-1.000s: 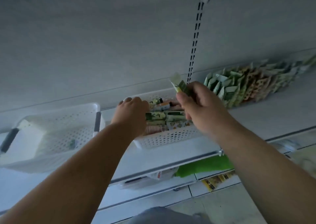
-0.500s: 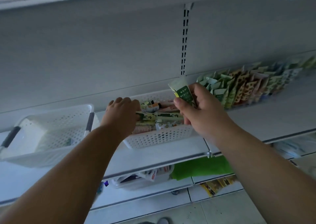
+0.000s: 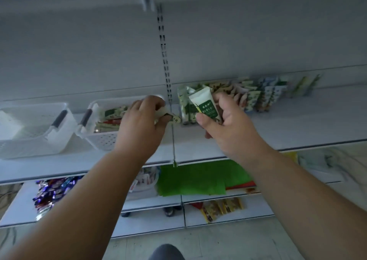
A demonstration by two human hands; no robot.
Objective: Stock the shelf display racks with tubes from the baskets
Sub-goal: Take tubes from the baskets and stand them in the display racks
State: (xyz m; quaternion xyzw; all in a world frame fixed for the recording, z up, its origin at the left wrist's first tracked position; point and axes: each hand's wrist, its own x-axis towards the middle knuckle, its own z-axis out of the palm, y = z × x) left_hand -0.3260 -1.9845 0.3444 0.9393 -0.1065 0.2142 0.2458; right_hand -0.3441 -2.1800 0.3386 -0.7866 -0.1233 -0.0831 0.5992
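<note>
My right hand [image 3: 226,123] grips a white tube with a green label [image 3: 205,105], holding it upright in front of the row of tubes [image 3: 248,97] standing in the display rack on the shelf. My left hand [image 3: 142,121] pinches another tube [image 3: 172,118] with a patterned label, lifted over the right end of the white perforated basket [image 3: 103,138]. More tubes [image 3: 111,117] lie in that basket.
A second white basket [image 3: 33,138] sits to the left on the same shelf [image 3: 297,128]. A slotted upright [image 3: 164,61] runs up the back wall. Lower shelves hold shiny wrapped sweets [image 3: 53,192], green sheets [image 3: 194,180] and packets [image 3: 220,208].
My right hand has carried its tube right, from over the basket to the display row. My left hand has lifted a tube out of the basket. The view has shifted left and down.
</note>
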